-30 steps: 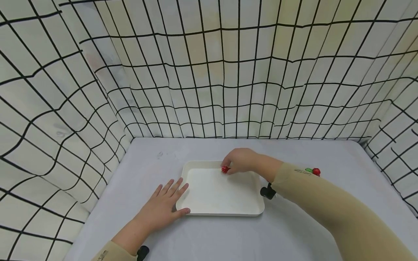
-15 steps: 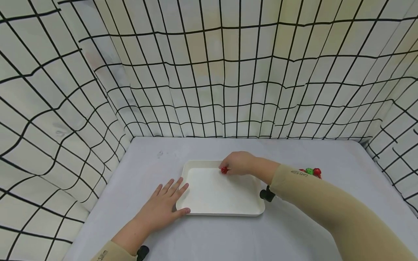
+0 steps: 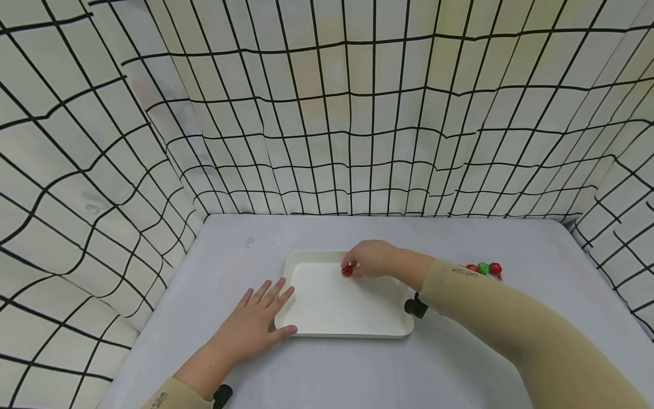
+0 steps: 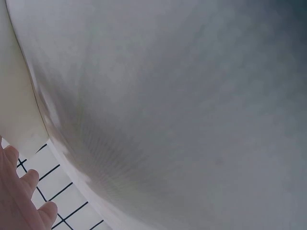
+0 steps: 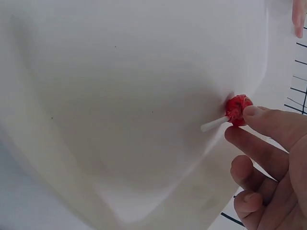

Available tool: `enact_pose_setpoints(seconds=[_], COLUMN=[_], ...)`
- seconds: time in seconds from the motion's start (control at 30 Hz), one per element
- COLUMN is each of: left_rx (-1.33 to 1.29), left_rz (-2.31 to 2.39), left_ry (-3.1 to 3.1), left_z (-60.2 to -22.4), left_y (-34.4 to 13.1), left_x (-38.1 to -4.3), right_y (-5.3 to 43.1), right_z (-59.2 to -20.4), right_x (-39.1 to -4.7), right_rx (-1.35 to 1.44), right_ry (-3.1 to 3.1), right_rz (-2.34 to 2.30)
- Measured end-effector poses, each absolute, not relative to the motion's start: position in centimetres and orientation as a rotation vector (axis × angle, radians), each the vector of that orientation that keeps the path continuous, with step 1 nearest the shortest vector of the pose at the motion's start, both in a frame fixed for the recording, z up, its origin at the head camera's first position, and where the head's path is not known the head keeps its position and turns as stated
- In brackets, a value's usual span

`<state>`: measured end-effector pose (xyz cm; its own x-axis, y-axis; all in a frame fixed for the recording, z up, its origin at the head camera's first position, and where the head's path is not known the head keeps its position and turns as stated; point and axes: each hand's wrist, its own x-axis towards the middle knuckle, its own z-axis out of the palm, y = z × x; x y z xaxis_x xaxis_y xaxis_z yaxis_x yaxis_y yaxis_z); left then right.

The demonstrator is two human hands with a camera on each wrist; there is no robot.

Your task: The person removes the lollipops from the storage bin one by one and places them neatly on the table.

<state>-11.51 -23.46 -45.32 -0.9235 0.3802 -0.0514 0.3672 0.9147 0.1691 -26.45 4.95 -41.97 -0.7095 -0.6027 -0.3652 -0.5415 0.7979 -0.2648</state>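
A red-wrapped lollipop point(image 5: 238, 108) with a short white stick is at the fingertips of my right hand point(image 3: 372, 258), thumb on one side of its head and index finger on the other. It is low over the back part of a white tray point(image 3: 347, 307), its stick pointing away from the palm in the right wrist view. My left hand point(image 3: 254, 325) lies with fingers spread at the tray's left side, thumb at the front-left corner. In the left wrist view only some fingertips point(image 4: 29, 179) of that hand show, beside the tray's pale wall.
On the white-covered table point(image 3: 347, 375), right of the tray, lie more lollipops: a green one point(image 3: 483, 268) between two red ones, partly behind the right sleeve point(image 3: 490, 307). A wall of white cloth with a black grid point(image 3: 327, 113) encloses the table's back and sides.
My right hand has shifted slightly left and toward me with the red lollipop, lower over the tray. More of the lollipops beyond the sleeve show now. The left hand stays put.
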Motion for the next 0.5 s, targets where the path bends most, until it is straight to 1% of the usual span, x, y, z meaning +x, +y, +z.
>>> enact_pose_setpoints(seconds=[0.3,0.5], left_rx=[0.589,0.599], left_rz=[0.231,0.234], left_ry=[2.992,2.999], left_z=[-45.20,-44.91], left_y=[-23.41,-23.28], left_x=[-11.51,-11.41], right_y=[5.31,5.77], right_z=[-41.84,-41.09], right_x=[-25.89,-25.78], right_rx=[-0.886,-0.932], right_ry=[2.523,2.538], right_rz=[-0.248,-0.243])
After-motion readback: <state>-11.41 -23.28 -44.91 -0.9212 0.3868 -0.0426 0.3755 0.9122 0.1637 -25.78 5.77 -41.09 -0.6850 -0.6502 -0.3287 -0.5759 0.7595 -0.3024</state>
